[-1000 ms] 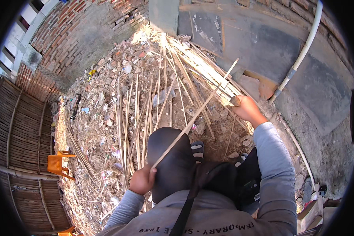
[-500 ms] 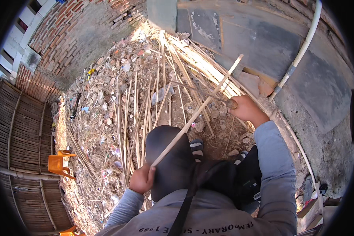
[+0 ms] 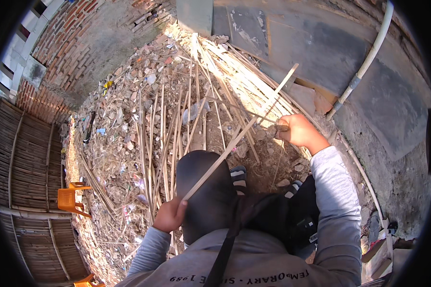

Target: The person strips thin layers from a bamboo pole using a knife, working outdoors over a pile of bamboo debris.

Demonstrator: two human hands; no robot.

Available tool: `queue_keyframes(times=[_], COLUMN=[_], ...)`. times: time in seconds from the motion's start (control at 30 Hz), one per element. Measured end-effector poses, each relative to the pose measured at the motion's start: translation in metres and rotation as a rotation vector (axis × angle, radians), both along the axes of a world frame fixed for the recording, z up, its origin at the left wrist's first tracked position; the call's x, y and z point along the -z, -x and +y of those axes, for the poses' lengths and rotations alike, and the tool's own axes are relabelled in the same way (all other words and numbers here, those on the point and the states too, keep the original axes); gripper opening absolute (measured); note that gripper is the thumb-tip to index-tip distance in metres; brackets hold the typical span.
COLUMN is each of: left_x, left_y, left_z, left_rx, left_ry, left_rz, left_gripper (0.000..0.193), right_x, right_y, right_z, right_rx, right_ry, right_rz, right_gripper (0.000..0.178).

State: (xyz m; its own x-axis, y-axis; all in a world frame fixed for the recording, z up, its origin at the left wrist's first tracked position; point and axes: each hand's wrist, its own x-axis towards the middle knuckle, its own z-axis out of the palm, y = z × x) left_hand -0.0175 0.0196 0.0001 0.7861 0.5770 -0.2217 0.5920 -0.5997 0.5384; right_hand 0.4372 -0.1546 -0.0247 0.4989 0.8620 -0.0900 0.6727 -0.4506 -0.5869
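Note:
My left hand is closed on the lower end of a long pale bamboo strip, thumb along it. Across my dark-trousered left knee, the strip slants up and away to the right. In my right hand is the wooden handle of a long-bladed knife, fingers wrapped round it. Its thin blade points left and crosses the strip beyond the knee, seemingly against it; the exact contact is too small to tell.
Several loose bamboo strips lie on the rubble-strewn ground ahead, with a sunlit pile along the right wall. A pale pipe runs down that wall. An orange plastic chair stands left by a woven bamboo wall.
Both hands keep their holds. My right hand and the knife have shifted very slightly, and the blade lies at a slightly different angle across the strip. The view has moved a little.

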Motion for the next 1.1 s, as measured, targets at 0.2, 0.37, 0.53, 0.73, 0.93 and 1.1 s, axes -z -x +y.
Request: queue_keyframes(times=[0.2, 0.37, 0.53, 0.73, 0.93, 1.1], left_x=[-0.005, 0.000, 0.010, 0.005, 0.003, 0.002], left_y=[-0.004, 0.002, 0.007, -0.002, 0.001, -0.009], left_z=[0.005, 0.005, 0.006, -0.003, -0.002, -0.001], left_rx=[0.009, 0.011, 0.001, 0.000, -0.017, 0.022], left_ry=[0.078, 0.042, -0.001, -0.036, -0.042, -0.044], left_rz=[0.011, 0.029, 0.002, -0.037, -0.035, -0.058], left_gripper=[0.040, 0.042, 0.040, 0.037, 0.038, 0.039], right_x=[0.018, 0.009, 0.023, -0.003, -0.016, 0.037], right_y=[-0.012, -0.017, -0.019, 0.007, 0.039, -0.005], right_z=[-0.005, -0.008, -0.008, -0.007, 0.014, 0.003], right_rx=[0.024, 0.193, 0.067, 0.009, -0.175, 0.079], right_ry=[-0.025, -0.054, -0.145, -0.159, 0.072, -0.052], right_rz=[0.146, 0.190, -0.064, -0.103, -0.185, 0.050], right_gripper=[0.024, 0.023, 0.031, 0.039, 0.036, 0.050])
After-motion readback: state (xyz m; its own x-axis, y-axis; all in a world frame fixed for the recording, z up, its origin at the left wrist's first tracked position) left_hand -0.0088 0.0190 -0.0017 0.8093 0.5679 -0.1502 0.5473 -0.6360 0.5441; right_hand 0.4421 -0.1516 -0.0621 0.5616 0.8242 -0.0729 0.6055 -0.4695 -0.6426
